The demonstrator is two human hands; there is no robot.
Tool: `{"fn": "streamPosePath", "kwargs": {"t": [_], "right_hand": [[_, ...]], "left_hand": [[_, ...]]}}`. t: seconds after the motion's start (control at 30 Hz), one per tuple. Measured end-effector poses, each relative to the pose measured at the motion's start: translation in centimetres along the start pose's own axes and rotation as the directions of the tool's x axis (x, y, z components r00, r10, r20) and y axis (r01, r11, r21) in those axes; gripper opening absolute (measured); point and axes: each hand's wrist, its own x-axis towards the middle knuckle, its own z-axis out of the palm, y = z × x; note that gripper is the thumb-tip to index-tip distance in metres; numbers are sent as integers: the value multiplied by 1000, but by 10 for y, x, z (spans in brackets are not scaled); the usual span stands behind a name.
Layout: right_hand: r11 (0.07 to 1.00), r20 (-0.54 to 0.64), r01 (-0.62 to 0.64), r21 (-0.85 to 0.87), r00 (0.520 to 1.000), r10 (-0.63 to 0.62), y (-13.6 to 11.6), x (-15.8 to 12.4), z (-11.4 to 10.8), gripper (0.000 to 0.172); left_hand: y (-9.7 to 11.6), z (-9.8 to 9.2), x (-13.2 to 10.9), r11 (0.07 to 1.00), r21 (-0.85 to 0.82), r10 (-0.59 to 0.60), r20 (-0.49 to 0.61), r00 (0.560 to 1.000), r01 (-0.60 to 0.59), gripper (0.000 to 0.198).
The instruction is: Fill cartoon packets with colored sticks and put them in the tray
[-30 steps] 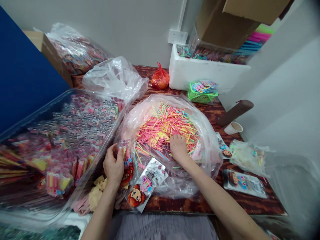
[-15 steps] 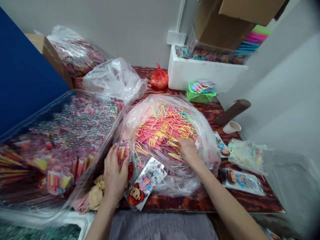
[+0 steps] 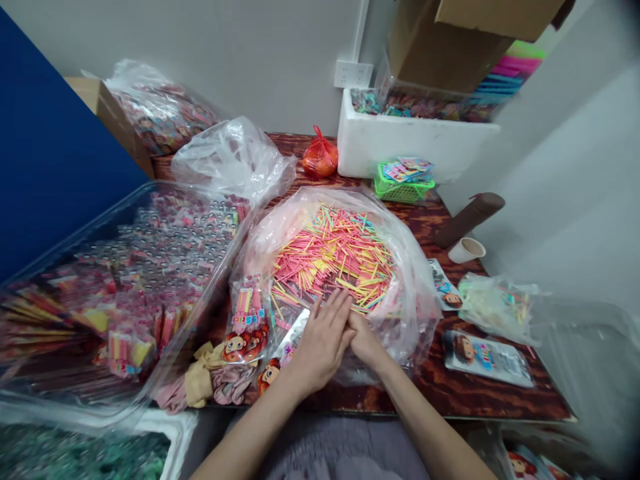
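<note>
left hand (image 3: 320, 343) flat, fingers spread, over right hand (image 3: 367, 341) | right grip hidden, cannot tell | sticks (image 3: 333, 257) heaped in bag (image 3: 417, 297) on desk (image 3: 450, 395) | advice: likely best to gather few sticks, ends aligned

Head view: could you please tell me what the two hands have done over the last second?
The left hand let go of the clear packet of pink sticks, now lying left of the pile of pink, yellow and green sticks, and moved right, fingers flat, over the right hand. The right hand drew back across that pile to its near edge. The white foam box and green plastic basket stayed put.
</note>
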Motion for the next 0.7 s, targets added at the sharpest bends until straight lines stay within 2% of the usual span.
{"fn": "streamPosePath", "kwargs": {"t": [0.07,0.13,0.23,0.33,0.4,0.5,0.6,0.7], "right_hand": [[999,-55,-15,-42,998,13,5,-3,-3,24],[996,-106,-62,-58,993,56,11,-4,-9,18],[993,-172,-117,7,978,116,17,-6,-16,15],[996,-213,-85,32,973,90,19,-7,-17,13],[999,-212,-45,4,976,45,20,-8,-16,14],[999,-192,-27,-26,981,22,22,-8,-16,13],[999,-185,-42,-26,982,37,22,-8,-15,13],[999,-186,-51,-18,981,47,20,-8,-15,13]], "left_hand": [[-4,3,-3,1000,-13,-19,7,1000,19,65],[-14,1,-11,997,-29,-78,-65,995,76,62],[-31,-11,-28,985,-32,-174,-182,968,171,45],[-44,-24,-49,960,13,-268,-243,932,280,29],[-48,-28,-61,938,59,-318,-238,918,340,24],[-47,-25,-71,921,156,-334,-164,928,358,24],[-43,-16,-70,892,276,-344,-104,933,359,32],[-38,-11,-64,852,350,-376,-109,920,390,40]]}}
